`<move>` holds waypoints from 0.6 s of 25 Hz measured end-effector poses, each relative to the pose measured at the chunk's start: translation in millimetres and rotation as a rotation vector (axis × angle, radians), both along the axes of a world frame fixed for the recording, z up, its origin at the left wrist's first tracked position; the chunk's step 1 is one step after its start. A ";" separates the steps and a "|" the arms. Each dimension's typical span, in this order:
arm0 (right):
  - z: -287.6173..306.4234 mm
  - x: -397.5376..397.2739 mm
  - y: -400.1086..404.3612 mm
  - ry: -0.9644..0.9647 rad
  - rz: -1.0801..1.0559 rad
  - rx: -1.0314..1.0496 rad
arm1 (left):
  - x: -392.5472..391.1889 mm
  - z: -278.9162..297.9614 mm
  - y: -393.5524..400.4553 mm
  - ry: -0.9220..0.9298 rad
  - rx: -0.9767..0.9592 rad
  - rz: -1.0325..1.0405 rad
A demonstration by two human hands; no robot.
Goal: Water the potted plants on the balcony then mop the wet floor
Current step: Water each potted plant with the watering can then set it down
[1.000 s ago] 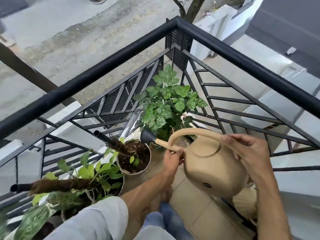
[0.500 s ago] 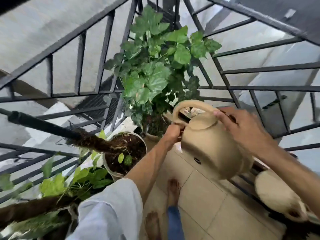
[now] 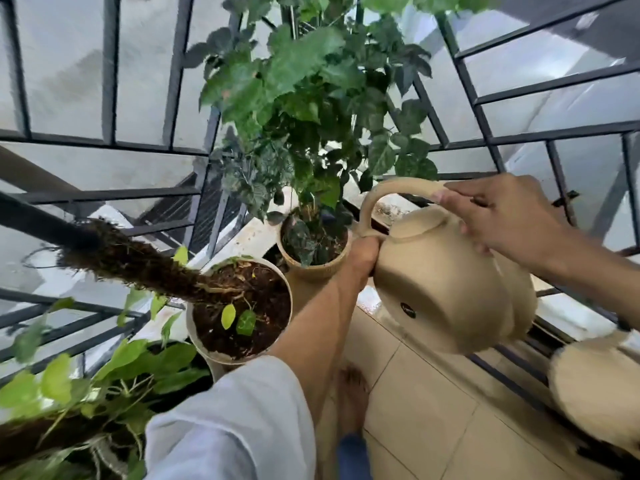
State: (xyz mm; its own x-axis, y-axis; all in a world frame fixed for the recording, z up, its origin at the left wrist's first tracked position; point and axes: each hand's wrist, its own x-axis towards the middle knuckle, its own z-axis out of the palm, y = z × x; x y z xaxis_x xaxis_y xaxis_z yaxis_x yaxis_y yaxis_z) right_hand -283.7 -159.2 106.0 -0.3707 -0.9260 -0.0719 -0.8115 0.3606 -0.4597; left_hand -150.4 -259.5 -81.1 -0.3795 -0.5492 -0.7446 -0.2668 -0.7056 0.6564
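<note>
A beige watering can hangs tilted over the balcony corner. My right hand grips its arched handle from above. My left hand holds the can's front where the spout starts; the spout itself is hidden behind that hand and the leaves. The can leans toward a tan pot holding a tall leafy green plant. To its left stands a white pot of dark soil with a moss pole leaning out. Light green leaves fill the lower left.
A black metal railing closes the corner on both sides. The floor is beige tile, with my bare foot on it. Another beige rounded pot lies low at the right edge by the railing's foot.
The view has dropped and moved in toward the corner pots. The watering can has come down closer to the tan pot, both hands still on it.
</note>
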 end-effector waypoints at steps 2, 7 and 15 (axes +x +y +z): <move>-11.4 6.5 -5.6 -0.025 -0.003 0.035 | 9.7 -15.7 -4.2 -0.028 -0.032 0.010; -28.8 9.4 -19.4 -0.061 -0.015 0.086 | 12.8 -40.8 -24.5 -0.183 -0.083 -0.046; -39.4 -11.8 -25.3 -0.140 -0.060 0.094 | -1.7 -46.0 -29.7 -0.163 -0.102 -0.054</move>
State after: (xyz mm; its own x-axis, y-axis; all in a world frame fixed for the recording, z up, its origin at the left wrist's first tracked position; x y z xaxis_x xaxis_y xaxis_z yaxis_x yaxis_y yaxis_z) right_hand -295.5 -184.4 66.6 -0.4050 -0.8895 -0.2118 -0.7178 0.4528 -0.5289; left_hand -152.1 -289.3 -127.1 -0.2896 -0.6068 -0.7402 -0.4110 -0.6196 0.6687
